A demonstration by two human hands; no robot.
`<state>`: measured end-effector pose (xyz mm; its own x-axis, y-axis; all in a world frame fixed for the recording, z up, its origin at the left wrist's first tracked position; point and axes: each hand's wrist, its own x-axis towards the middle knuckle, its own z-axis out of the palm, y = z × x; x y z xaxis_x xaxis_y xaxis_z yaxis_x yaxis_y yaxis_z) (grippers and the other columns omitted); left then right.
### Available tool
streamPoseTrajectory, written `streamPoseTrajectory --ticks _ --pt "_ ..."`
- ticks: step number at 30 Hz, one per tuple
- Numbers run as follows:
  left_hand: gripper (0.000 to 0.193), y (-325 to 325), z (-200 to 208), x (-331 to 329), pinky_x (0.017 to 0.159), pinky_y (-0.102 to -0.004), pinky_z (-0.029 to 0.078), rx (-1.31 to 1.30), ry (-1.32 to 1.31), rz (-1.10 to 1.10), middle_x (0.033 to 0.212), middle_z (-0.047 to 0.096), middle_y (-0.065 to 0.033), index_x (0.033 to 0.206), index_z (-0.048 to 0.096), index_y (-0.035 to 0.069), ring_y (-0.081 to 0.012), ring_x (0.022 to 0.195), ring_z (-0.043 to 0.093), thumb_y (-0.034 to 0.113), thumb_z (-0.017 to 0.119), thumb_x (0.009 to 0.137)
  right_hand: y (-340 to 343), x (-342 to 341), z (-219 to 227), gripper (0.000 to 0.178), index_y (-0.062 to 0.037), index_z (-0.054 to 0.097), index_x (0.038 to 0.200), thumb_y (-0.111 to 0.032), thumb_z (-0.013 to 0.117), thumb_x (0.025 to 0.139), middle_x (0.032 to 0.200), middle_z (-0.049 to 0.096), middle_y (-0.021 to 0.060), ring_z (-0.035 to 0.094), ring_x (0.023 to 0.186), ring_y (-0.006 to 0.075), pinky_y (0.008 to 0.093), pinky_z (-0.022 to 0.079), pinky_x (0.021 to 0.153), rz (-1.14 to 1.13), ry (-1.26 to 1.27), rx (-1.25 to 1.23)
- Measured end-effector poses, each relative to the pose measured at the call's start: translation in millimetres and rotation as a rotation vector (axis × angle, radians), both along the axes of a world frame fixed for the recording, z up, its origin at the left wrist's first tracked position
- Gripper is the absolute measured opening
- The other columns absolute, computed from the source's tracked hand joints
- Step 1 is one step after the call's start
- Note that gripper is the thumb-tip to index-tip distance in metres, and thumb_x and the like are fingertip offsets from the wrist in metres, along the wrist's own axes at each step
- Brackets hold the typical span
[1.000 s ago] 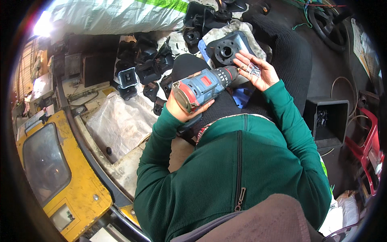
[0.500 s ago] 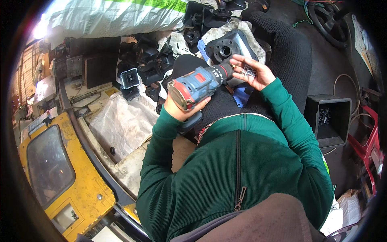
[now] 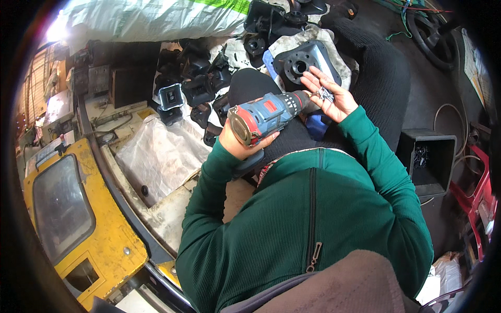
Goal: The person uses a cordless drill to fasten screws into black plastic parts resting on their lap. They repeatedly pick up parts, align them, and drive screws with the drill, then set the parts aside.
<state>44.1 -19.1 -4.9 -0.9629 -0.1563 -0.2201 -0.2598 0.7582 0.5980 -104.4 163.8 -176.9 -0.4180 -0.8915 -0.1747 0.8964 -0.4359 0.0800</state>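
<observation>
**Drill at the palm, screws loose in the hand**

At far left lies a yellow panel with a window, then a sheet of clear plastic and a cluster of black plastic parts. The left hand is wrapped tight round the grip of a blue and red cordless drill, its nose pointing right toward the right hand. That hand lies palm up, fingers spread, cradling a few small screws over the lap — just below a black flanged housing. A black bin sits well to the right. The risk, judged from here: the bit is close to bare skin, so a trigger slip could nick the palm — or a tilt could spill the screws.
</observation>
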Motion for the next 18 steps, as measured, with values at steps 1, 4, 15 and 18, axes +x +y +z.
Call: streamPoseTrajectory --ticks 1,4,15,18 --pt "0.046 -1.7 -0.8 -0.7 0.078 -0.0330 0.048 -0.076 -0.012 -0.079 0.095 0.063 -0.0086 0.103 0.057 0.001 -0.0216 0.085 0.062 0.020 0.079 0.067 -1.1 1.1 -2.1 0.047 -0.0003 0.031 0.135 -0.007 0.046 0.092 0.135 0.039 0.0187 0.043 0.124 0.0287 0.0428 0.046 0.097 0.005 -0.015 -0.011" --pt "0.045 1.0 1.2 -3.0 0.077 -0.0327 0.048 -0.056 0.035 -0.045 0.095 0.064 -0.0083 0.102 0.058 0.001 -0.0212 0.085 0.062 0.020 0.079 0.067 -2.5 4.5 -6.3 0.046 -0.0005 0.032 0.134 -0.005 0.048 0.091 0.134 0.040 0.0181 0.044 0.123 0.0282 0.0419 0.047 0.096 -0.008 -0.009 -0.022" --pt "0.046 2.4 1.8 -5.2 0.077 -0.0332 0.049 0.005 0.084 -0.049 0.094 0.064 -0.0088 0.103 0.058 0.002 -0.0215 0.085 0.063 0.018 0.080 0.066 -7.9 10.7 3.9 0.042 0.0012 0.036 0.129 -0.005 0.049 0.090 0.131 0.044 0.0177 0.047 0.121 0.0281 0.0403 0.047 0.097 -0.052 -0.094 0.152" --pt "0.050 4.3 0.6 -3.7 0.077 -0.0332 0.049 0.029 0.119 -0.019 0.095 0.064 -0.0092 0.107 0.056 0.001 -0.0213 0.086 0.063 0.017 0.080 0.065 -11.4 13.0 4.6 0.041 0.0015 0.037 0.129 -0.004 0.049 0.090 0.130 0.045 0.0181 0.047 0.120 0.0284 0.0401 0.046 0.097 -0.061 -0.107 0.154"
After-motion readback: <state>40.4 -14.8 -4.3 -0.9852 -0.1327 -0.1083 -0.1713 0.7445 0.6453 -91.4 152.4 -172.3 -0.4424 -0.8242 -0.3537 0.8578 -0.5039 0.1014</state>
